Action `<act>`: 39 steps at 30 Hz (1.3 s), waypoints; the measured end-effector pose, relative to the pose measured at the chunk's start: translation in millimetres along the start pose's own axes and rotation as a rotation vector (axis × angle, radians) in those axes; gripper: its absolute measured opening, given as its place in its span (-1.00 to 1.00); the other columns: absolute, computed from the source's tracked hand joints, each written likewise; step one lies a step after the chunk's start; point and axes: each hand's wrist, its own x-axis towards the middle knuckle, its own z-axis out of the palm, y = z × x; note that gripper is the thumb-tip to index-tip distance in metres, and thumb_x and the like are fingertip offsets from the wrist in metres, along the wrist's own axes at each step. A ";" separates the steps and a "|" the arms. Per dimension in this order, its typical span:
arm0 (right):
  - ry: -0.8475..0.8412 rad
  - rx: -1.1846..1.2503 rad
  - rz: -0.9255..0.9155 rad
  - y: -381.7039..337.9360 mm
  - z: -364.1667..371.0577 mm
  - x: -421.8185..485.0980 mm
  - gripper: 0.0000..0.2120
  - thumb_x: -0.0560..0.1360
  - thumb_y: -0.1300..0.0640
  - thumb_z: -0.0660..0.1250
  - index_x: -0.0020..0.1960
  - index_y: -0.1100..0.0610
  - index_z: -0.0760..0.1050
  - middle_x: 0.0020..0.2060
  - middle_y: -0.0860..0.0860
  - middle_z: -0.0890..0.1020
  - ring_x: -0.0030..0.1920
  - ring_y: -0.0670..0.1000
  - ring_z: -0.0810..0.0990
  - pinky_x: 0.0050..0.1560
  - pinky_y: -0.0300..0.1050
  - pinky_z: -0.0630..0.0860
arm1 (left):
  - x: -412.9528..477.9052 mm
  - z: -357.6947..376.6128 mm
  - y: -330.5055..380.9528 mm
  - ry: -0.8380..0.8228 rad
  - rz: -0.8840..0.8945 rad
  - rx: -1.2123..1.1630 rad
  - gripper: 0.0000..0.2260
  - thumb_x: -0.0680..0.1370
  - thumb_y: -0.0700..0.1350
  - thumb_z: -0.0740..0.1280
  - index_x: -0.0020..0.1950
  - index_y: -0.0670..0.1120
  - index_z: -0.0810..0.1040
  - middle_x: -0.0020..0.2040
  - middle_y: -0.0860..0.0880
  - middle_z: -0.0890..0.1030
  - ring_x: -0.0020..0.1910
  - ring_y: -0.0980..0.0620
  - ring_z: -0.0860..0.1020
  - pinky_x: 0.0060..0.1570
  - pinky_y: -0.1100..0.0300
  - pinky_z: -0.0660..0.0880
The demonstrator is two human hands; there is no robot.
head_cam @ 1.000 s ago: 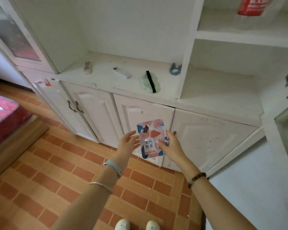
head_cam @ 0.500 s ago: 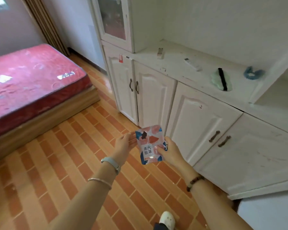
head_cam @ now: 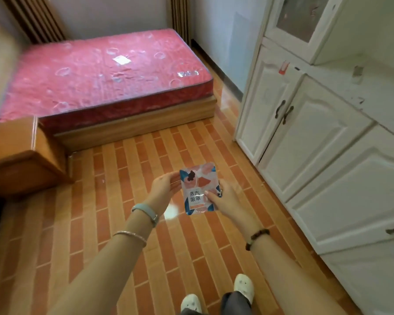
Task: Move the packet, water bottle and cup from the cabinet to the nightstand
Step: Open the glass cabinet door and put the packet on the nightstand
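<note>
A pink, white and blue printed packet [head_cam: 199,188] is held upright in front of me over the brick-pattern floor. My right hand [head_cam: 223,197] pinches its right edge, thumb on the front. My left hand [head_cam: 163,189] touches the packet's left edge with fingers nearly straight. The wooden nightstand [head_cam: 16,155] stands at the left, beside the bed. The white cabinet [head_cam: 316,137] runs along the right. The water bottle and the cup are out of view.
A bed with a red plastic-wrapped mattress [head_cam: 100,73] fills the far middle, on a wooden base. The cabinet counter [head_cam: 373,87] carries small items at the right edge. Open tiled floor [head_cam: 123,178] lies between me, the nightstand and the bed.
My view has swung left, away from the cabinet, so the bed and nightstand have come into sight. The packet stays in both hands in front of me.
</note>
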 end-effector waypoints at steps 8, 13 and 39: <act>-0.238 -0.108 -0.055 -48.6 125.6 37.6 -0.79 0.54 0.18 0.35 0.16 0.07 0.43 0.01 -0.02 0.61 -0.02 -0.08 0.63 -0.24 -0.28 0.58 | -13.0 -126.9 25.1 0.257 0.060 -0.174 -0.81 0.62 -0.26 0.13 0.00 -0.18 0.54 -0.09 -0.08 0.63 -0.09 0.01 0.60 -0.02 0.16 0.56; -0.365 -0.150 -0.081 -69.2 193.6 67.5 -0.79 0.54 0.19 0.35 0.15 0.08 0.44 0.01 -0.02 0.62 -0.02 -0.07 0.63 -0.25 -0.30 0.56 | -5.4 -194.5 31.9 0.376 0.092 -0.255 -0.82 0.62 -0.21 0.17 0.06 -0.21 0.55 -0.03 -0.12 0.65 -0.03 -0.02 0.62 0.05 0.10 0.55; -0.790 -0.315 -0.218 -221.5 469.9 277.0 -0.77 0.55 0.11 0.34 0.17 0.05 0.40 0.06 -0.01 0.61 -0.04 -0.08 0.66 -0.22 -0.23 0.63 | 119.8 -440.2 159.6 0.795 0.199 -0.403 -0.81 0.63 -0.17 0.15 0.04 -0.13 0.55 0.05 -0.12 0.64 0.07 -0.04 0.59 0.09 0.09 0.53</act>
